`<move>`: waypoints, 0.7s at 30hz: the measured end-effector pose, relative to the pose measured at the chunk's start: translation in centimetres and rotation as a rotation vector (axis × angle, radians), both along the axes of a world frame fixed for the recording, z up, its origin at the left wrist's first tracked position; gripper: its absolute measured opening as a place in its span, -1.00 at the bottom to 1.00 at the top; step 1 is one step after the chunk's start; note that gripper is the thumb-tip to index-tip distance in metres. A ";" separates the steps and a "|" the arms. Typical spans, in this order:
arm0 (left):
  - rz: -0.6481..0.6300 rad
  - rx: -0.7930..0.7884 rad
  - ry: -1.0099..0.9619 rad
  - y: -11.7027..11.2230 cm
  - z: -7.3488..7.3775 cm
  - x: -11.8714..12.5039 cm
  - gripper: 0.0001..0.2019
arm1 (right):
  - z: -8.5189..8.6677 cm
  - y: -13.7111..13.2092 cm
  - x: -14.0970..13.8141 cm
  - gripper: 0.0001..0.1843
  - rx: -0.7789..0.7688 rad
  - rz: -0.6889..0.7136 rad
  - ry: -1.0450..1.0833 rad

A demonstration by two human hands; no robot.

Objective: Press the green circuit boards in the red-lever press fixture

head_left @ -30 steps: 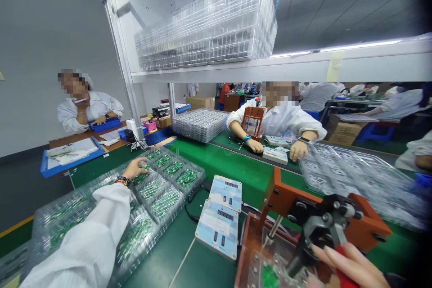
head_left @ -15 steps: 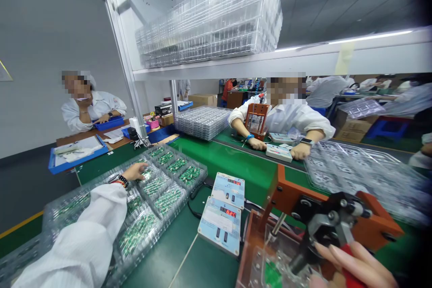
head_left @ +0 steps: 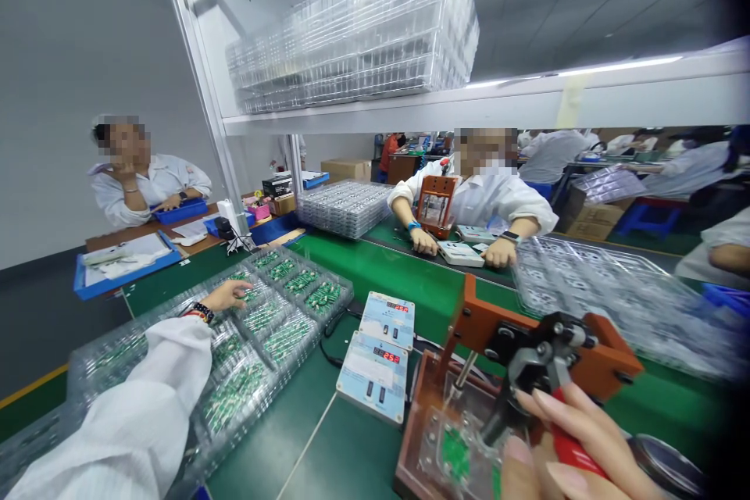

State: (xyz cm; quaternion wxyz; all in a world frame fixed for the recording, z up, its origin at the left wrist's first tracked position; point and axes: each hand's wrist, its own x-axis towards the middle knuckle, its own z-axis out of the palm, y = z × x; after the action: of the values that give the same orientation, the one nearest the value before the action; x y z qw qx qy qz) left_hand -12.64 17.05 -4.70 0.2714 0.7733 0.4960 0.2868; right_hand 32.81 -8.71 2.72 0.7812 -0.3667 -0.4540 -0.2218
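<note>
Red handle is gripped by right hand, near right; green piece is seen in orange fixture. Left hand is placed over clear tray, left; whether anything is pinched cannot be told.

White wrinkled sleeve, dark beaded bracelet, round watch.

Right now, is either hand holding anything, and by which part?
The right hand holds the orange press by its red handle. The left hand is over the tray; whether it holds anything cannot be told.
</note>
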 end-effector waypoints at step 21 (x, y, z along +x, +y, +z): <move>-0.402 -0.518 -0.494 -28.0 -6.2 27.5 -0.75 | 7.8 -2.5 5.1 -0.75 -0.133 0.055 -0.531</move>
State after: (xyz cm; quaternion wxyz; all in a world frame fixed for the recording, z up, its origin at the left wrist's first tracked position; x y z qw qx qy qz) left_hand 14.87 -10.99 -10.86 0.6189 0.6688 0.3106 0.2706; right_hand 37.87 -11.23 10.53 0.6148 -0.3336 -0.6663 -0.2584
